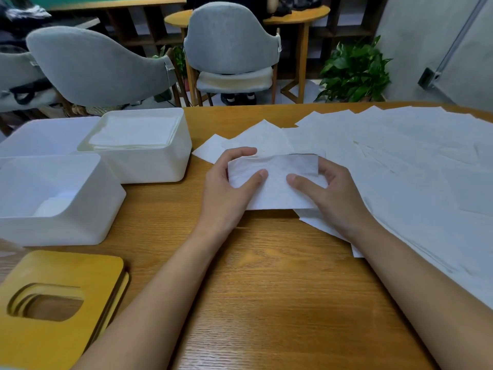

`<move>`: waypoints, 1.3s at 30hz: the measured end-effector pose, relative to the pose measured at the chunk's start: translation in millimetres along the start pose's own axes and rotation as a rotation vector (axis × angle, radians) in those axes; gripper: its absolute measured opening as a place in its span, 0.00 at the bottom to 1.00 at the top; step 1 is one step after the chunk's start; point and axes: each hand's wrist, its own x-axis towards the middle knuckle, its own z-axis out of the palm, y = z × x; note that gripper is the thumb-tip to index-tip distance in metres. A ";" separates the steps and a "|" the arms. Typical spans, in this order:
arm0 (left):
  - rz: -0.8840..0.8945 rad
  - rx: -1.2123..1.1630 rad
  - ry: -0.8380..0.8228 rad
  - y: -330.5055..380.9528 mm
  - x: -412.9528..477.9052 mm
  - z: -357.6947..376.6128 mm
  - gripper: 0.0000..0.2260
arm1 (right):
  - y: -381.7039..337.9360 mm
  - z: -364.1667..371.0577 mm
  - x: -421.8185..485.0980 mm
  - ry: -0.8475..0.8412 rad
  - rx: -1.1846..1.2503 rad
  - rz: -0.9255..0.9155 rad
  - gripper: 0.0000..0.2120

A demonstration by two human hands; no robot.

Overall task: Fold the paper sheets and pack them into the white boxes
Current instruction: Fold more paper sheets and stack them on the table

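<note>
Fingers (pixel 242 151) of left hand (pixel 226 192) and right hand (pixel 334 197) pinch thin white paper sheet (pixel 276 194) at its ends, long axis left–right on wooden counter (pixel 266 289); open white plastic boxes (pixel 149 166) lie leftward, nearer the left hand.

Looks like an office lounge: beyond the fingers (pixel 240 152) stand grey padded chairs (pixel 229 41), a round table (pixel 296 16), a potted plant (pixel 354 70).

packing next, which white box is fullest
The white plastic box nearest the loose sheets: its folded paper stack nearly reaches the rim, while the front white plastic box holds only a little at the bottom.
</note>
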 end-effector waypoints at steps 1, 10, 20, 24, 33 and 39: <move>-0.021 -0.020 0.009 0.1 0.0 0.2 0.15 | 0.2 1.0 0.0 -0.016 -0.011 -0.017 0.13; -0.093 -0.134 0.035 3.7 0.0 12.5 0.19 | 0.3 4.1 0.8 0.022 -0.136 -0.106 0.35; -0.227 -0.232 0.052 11.5 22.5 40.3 0.17 | -3.0 -12.6 7.1 0.194 0.056 -0.119 0.27; -0.143 -0.201 0.075 0.9 28.7 56.6 0.16 | 2.0 -16.1 10.3 0.187 -0.083 -0.146 0.14; 0.014 0.364 0.218 -20.5 37.9 43.1 0.17 | 10.5 -15.5 12.0 0.283 -0.056 -0.044 0.13; -0.056 0.640 0.186 -26.5 37.3 45.7 0.22 | 12.2 -14.0 11.1 0.304 -0.089 -0.035 0.13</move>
